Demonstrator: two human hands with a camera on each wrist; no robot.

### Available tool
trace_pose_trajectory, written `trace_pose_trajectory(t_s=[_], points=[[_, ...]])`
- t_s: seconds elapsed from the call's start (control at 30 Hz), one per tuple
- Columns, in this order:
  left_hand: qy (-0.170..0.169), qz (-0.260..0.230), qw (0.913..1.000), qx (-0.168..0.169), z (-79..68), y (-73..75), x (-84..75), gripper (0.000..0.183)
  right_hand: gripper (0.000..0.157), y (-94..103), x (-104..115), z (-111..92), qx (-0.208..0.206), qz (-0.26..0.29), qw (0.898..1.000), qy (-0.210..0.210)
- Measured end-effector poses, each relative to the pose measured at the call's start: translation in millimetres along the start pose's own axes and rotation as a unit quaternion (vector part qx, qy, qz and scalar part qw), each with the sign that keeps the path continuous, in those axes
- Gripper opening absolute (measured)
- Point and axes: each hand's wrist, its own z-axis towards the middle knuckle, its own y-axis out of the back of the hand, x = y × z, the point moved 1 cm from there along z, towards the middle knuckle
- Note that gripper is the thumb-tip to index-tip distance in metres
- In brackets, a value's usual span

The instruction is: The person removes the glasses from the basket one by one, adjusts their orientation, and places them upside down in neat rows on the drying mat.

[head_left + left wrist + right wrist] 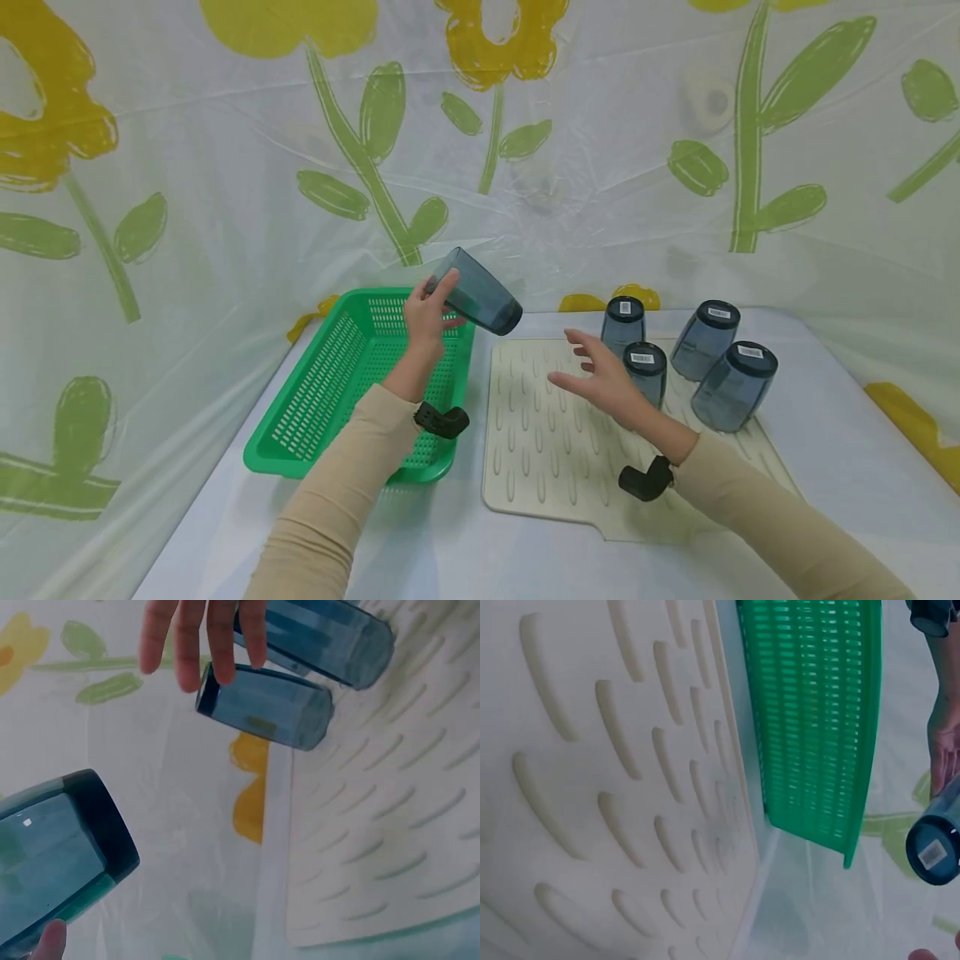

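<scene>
My left hand (425, 321) grips a blue-grey tumbler (480, 293) near its rim, above the right side of a green basket (356, 342). The tumbler is tilted, its dark base pointing down and right. In the right wrist view a label shows on the base of that tumbler (934, 851). My right hand (603, 379) hangs over a cream drying mat (536, 442), fingers spread and holding nothing. Just beyond it, several similar tumblers (733, 387) stand upside down on the mat, labels on their bases. The nearest tumbler (647, 371) is partly hidden behind the right hand.
The basket stands on a white-covered table (420, 550), left of the mat, and no tumbler shows inside it. A flower-printed sheet (600, 150) hangs behind and along the sides. Each wrist wears a black camera mount (441, 421).
</scene>
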Motion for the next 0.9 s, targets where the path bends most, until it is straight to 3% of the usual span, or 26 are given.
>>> trace_pose_trajectory(t_s=[0.7, 0.9], points=[[0.018, -0.065, 0.9972, 0.031, -13.0, -27.7, 14.4, 0.045, 0.072, 5.4, 6, 15, -0.031, 0.025, 0.999, 0.009], [0.023, -0.088, 0.9948, 0.046, -17.2, -34.5, 17.8, 0.029, 0.072, 6.5, 10, 18, -0.036, 0.029, 0.999, 0.008]])
